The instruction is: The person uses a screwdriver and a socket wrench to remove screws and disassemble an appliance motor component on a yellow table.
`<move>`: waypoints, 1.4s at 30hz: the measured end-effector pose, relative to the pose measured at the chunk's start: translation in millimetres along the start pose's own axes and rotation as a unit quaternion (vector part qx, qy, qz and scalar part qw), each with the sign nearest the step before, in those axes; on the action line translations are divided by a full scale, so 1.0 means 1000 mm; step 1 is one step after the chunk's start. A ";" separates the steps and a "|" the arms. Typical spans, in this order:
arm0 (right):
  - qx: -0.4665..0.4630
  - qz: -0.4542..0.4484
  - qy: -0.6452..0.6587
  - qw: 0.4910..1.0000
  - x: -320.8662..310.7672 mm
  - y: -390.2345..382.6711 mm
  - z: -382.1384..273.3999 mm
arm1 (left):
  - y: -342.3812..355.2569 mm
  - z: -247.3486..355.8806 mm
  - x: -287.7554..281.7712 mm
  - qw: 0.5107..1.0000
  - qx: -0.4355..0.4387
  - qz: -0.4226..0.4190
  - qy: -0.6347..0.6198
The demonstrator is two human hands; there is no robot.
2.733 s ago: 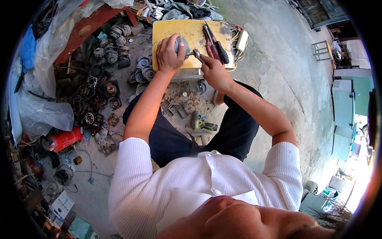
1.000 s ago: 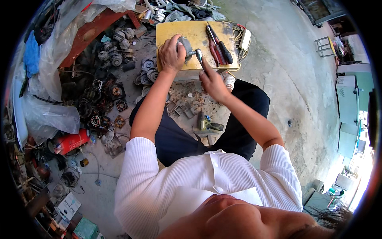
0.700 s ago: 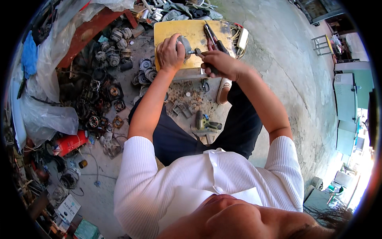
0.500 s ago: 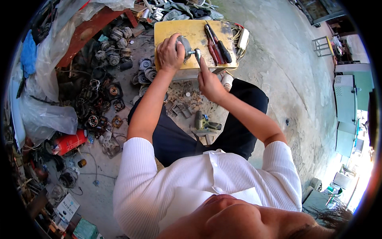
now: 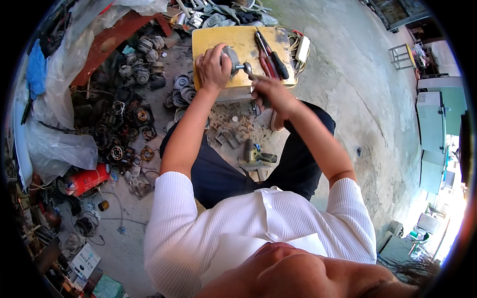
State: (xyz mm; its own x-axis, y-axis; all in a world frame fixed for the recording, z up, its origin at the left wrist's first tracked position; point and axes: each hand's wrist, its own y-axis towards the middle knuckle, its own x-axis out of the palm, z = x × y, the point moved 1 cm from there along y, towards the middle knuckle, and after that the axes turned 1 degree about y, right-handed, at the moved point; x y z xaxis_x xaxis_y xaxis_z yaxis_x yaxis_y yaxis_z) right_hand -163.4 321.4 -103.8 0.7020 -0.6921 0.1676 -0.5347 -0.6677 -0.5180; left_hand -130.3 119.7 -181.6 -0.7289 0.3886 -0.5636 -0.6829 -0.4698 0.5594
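Right grip (image 5: 272, 94) swung rightward; wrench head (image 5: 247, 68) juts out ahead-left.

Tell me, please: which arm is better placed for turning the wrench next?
Probably the right: the right grip is on the handle of the wrench, whose head sits beside the grey metal part. The left grip is busy holding that part.

The head fisheye looks down past the shirt (image 5: 226, 213) toward the bench (image 5: 223, 36).
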 end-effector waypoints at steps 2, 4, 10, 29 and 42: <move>0.118 -0.059 0.149 0.980 -0.021 0.018 -0.029 | 0.002 0.003 0.002 1.000 -0.002 -0.001 -0.007; 0.156 -0.133 0.220 0.954 -0.025 0.028 -0.039 | 0.001 0.005 0.000 1.000 0.008 0.001 0.008; -0.123 0.048 -0.319 0.939 -0.011 0.022 0.049 | 0.002 0.006 -0.003 1.000 0.003 -0.006 -0.007; -0.275 0.232 -0.269 0.893 0.011 0.018 0.082 | 0.005 0.001 -0.017 0.983 -0.080 -0.161 0.023; -0.263 0.234 -0.232 0.907 -0.017 0.036 0.079 | 0.004 -0.001 -0.013 0.975 -0.113 -0.192 0.010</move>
State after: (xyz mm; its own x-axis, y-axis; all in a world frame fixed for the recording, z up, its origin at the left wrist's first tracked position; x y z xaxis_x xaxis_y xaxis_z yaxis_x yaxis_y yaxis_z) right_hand -157.8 330.4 -191.5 0.3973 -0.8257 -0.4005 -0.8899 -0.4533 0.0516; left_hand -124.1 112.1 -172.8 -0.4189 0.5552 -0.7185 -0.8756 -0.4565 0.1577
